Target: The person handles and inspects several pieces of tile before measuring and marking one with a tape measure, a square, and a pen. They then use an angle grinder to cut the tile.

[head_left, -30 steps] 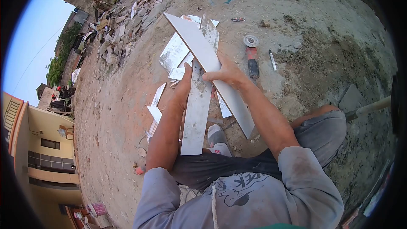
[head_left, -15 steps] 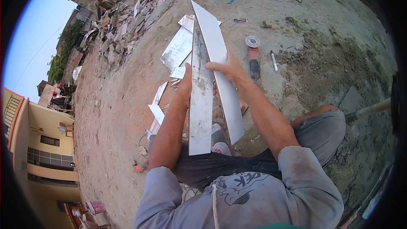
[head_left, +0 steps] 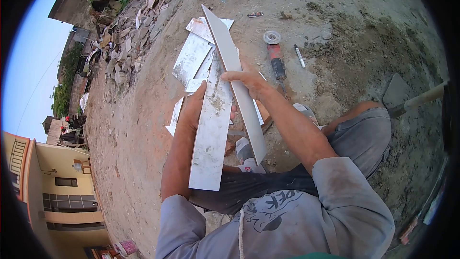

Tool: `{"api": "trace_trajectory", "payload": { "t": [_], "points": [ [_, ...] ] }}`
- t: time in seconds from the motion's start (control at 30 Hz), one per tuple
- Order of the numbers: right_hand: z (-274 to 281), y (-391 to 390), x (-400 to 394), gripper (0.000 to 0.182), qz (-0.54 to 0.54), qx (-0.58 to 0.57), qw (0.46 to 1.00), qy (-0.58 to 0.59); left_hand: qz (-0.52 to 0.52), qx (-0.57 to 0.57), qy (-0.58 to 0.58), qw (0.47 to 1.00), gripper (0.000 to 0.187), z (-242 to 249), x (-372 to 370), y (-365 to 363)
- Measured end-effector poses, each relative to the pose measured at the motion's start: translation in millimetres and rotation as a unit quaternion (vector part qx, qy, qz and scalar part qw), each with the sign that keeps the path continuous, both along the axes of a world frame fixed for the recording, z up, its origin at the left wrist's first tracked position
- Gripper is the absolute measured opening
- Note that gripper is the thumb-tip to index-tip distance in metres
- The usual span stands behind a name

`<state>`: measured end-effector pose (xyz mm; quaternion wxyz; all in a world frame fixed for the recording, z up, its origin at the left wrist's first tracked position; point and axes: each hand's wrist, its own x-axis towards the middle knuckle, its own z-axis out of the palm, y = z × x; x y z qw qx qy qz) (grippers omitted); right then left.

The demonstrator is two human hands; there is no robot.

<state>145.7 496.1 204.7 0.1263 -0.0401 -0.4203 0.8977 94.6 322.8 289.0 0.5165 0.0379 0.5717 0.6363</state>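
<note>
A long white tile strip with dirt smears is in my left hand, its lower end over my lap. My thumb lies along its left edge and some fingertips show at its right edge. A second, cleaner white strip with a pointed upper end is gripped by my right hand, the thumb across its face. This strip is tilted and crosses over the upper part of the first one. Most of my right fingers are hidden behind it.
Cut white tile pieces lie beyond my left hand. An angle grinder and a white marker are on the dirt to the right. Rubble is heaped at upper left. A pole is at far right.
The dirty strip has moved left and down toward my lap. The cleaner strip has turned more edge-on and shifted left with my right hand. Both strips are still held.
</note>
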Motion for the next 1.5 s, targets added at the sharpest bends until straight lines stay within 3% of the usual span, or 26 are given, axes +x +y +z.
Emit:
{"api": "trace_trajectory", "payload": {
  "t": [0.17,0.27,0.33,0.47,0.53,0.6,0.63,0.67,0.7,0.77,0.9,1.03,1.1,1.17,1.27,1.3,1.37,1.43,1.5],
  "points": [
    [8,-3,10,0.071,-0.024,-0.058,0.998,0.026,-0.016,0.054,0.008,0.998,0.067,21,17,1],
    [5,-6,7,0.066,-0.069,-0.074,0.993,0.058,0.066,0.106,-0.018,0.992,0.070,25,21,0],
    [15,-6,14,0.064,-0.059,-0.084,0.993,0.055,-0.067,0.216,-0.073,0.971,0.071,17,4,-13],
    [25,-7,17,0.057,-0.069,-0.090,0.992,0.056,-0.090,0.264,-0.142,0.950,0.070,-16,-24,-30],
    [16,-6,8,0.064,-0.076,-0.068,0.993,0.066,-0.036,0.335,0.031,0.941,0.067,-27,-4,-30],
    [16,-8,5,0.071,-0.079,-0.045,0.993,0.076,0.015,0.344,0.027,0.939,0.065,-30,13,-29],
    [22,-12,8,0.056,-0.118,-0.062,0.988,0.075,0.065,0.351,0.022,0.934,0.064,-31,20,-30],
    [26,-13,10,0.042,-0.157,-0.077,0.982,0.074,0.072,0.287,0.112,0.949,0.065,-36,21,-34],
    [26,-13,9,0.042,-0.156,-0.076,0.982,0.075,0.077,0.220,0.201,0.952,0.067,-41,21,-37],
    [24,-17,5,0.037,-0.214,-0.080,0.970,0.086,0.077,0.232,0.163,0.956,0.071,-23,42,-19],
    [19,-15,7,0.034,-0.182,-0.044,0.979,0.087,0.162,0.214,0.189,0.945,0.057,-26,33,-2],
    [24,-15,16,0.034,-0.126,-0.084,0.986,0.066,0.273,0.210,0.205,0.916,0.046,-32,18,3],
    [21,-17,14,0.036,-0.137,-0.032,0.988,0.070,0.332,0.210,0.219,0.893,0.044,-34,12,2],
    [20,-22,16,0.044,-0.119,-0.009,0.992,0.050,0.363,0.199,0.219,0.884,0.044,-29,8,0],
    [21,-21,21,0.067,-0.107,0.140,0.984,0.001,0.384,0.173,0.227,0.878,0.043,-18,-6,-10],
    [19,-21,22,0.067,-0.098,0.141,0.985,0.002,0.385,0.160,0.235,0.878,0.042,-14,-9,-13],
    [16,-22,22,0.075,-0.111,0.263,0.958,-0.019,0.405,0.154,0.239,0.869,0.039,-1,-20,-19],
    [16,-25,23,0.084,-0.069,0.283,0.956,-0.040,0.399,0.171,0.324,0.841,0.039,17,-27,-23],
    [6,-30,21,0.091,-0.111,0.398,0.910,-0.042,0.391,0.158,0.338,0.842,0.040,36,-32,-31]
  ]
}}
